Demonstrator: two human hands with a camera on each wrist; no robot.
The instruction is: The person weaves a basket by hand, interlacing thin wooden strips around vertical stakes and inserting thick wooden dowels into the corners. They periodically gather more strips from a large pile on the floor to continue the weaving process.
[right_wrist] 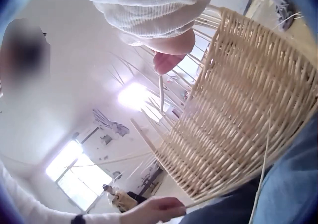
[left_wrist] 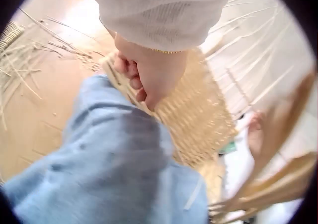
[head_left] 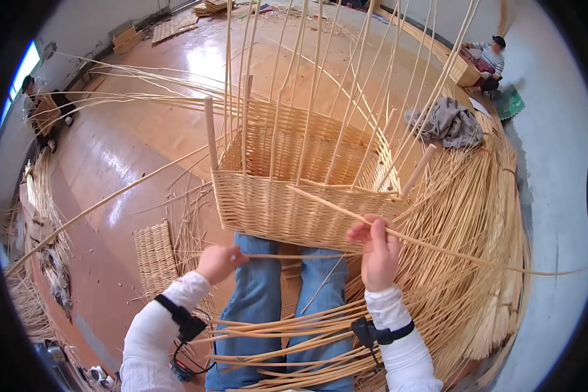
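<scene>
A half-woven wicker basket (head_left: 287, 206) rests on the person's knees, with tall stakes (head_left: 313, 85) rising from it and thick corner posts (head_left: 210, 130). In front of its near wall, my right hand (head_left: 380, 255) pinches a long pale willow rod (head_left: 438, 247), whose other end overlaps the wall's upper part. My left hand (head_left: 219, 263) is lower, by the basket's bottom edge, fingers curled round a thin rod (head_left: 287, 257) that runs right across the jeans. In the right wrist view the left hand (right_wrist: 156, 210) appears at the basket's lower corner.
Loose rods (head_left: 287, 333) lie across the lap. A large bundle of rods (head_left: 464, 261) fills the floor at right, a grey cloth (head_left: 447, 123) behind it. A woven panel (head_left: 155, 258) lies at left. Two people sit farther off, one (head_left: 42, 111) left, another (head_left: 487, 62) right.
</scene>
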